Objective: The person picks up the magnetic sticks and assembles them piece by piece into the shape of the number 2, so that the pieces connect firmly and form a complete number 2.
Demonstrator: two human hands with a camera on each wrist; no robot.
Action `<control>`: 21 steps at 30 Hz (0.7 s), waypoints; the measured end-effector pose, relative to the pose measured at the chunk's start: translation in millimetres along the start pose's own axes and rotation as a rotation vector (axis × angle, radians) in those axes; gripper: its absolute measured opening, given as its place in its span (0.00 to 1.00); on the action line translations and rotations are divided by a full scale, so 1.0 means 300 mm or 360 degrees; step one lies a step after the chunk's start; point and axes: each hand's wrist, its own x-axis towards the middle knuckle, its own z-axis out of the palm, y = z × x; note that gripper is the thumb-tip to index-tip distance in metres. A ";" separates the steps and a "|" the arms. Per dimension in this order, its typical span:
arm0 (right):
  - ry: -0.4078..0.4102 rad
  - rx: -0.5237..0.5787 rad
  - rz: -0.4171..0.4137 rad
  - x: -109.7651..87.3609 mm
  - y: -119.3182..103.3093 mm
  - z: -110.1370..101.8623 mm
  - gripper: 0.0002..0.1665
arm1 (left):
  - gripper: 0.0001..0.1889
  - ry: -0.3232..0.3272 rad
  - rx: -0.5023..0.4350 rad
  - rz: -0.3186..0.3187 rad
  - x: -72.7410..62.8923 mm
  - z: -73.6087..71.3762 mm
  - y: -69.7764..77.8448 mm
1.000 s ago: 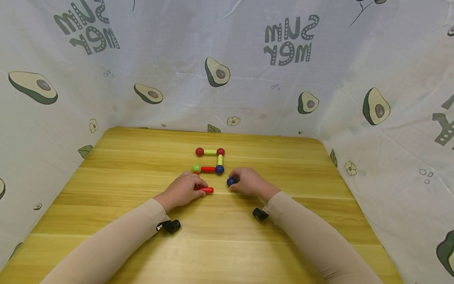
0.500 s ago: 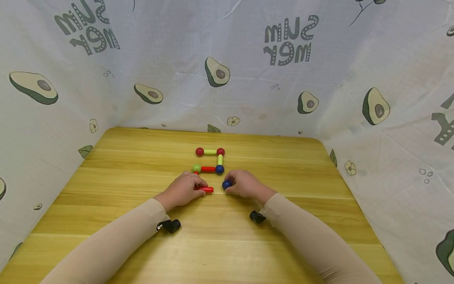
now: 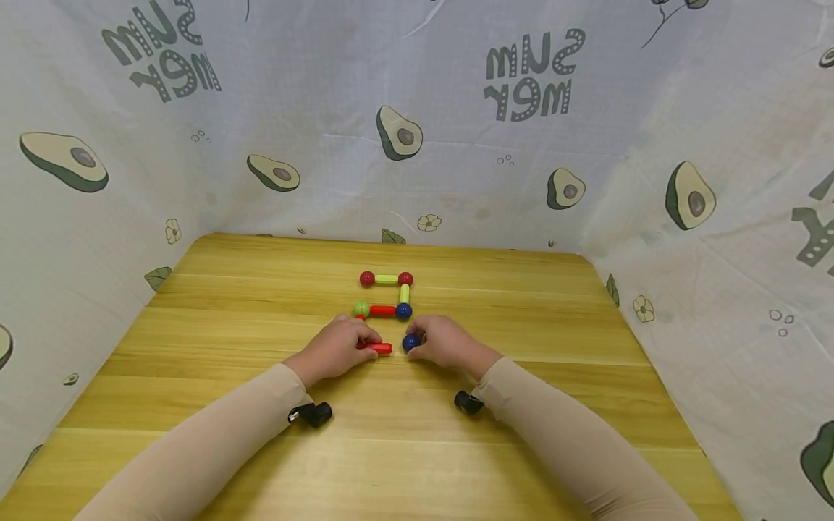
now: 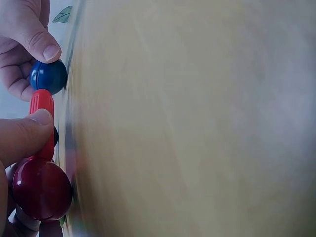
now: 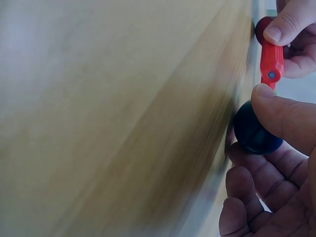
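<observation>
My left hand (image 3: 335, 346) pinches a red magnetic rod (image 3: 381, 349) between thumb and fingers, low over the table. A dark red ball (image 4: 42, 190) sits at the rod's near end in the left wrist view; the hand hides it from the head view. Thumb and fingers of my right hand (image 3: 446, 341) grip a blue ball (image 3: 410, 342) just right of the rod's free end. A small gap separates ball and rod in the head view. The rod's end face, with a metal dot, shows in the right wrist view.
Behind the hands, joined balls and rods lie on the wooden table (image 3: 417, 449): a green ball (image 3: 361, 310), a second blue ball (image 3: 404, 311), two red balls and several rods. A red rod below the green ball is mostly hidden by the left hand. Patterned cloth (image 3: 326, 87) surrounds the table.
My right hand has moved left and slightly toward the body with the blue ball, closing most of the distance to the red rod. The left hand has stayed in place.
</observation>
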 end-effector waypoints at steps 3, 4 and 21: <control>-0.0001 0.0002 -0.0017 -0.001 -0.003 0.003 0.18 | 0.10 -0.0002 0.0005 -0.0001 0.000 -0.002 0.002; -0.0003 0.0000 -0.0023 -0.001 -0.004 0.004 0.19 | 0.10 -0.0002 0.0009 0.0002 0.000 -0.003 0.003; -0.0028 -0.0007 -0.0067 -0.005 -0.028 0.020 0.20 | 0.09 0.0008 0.0050 -0.0009 0.000 0.000 0.004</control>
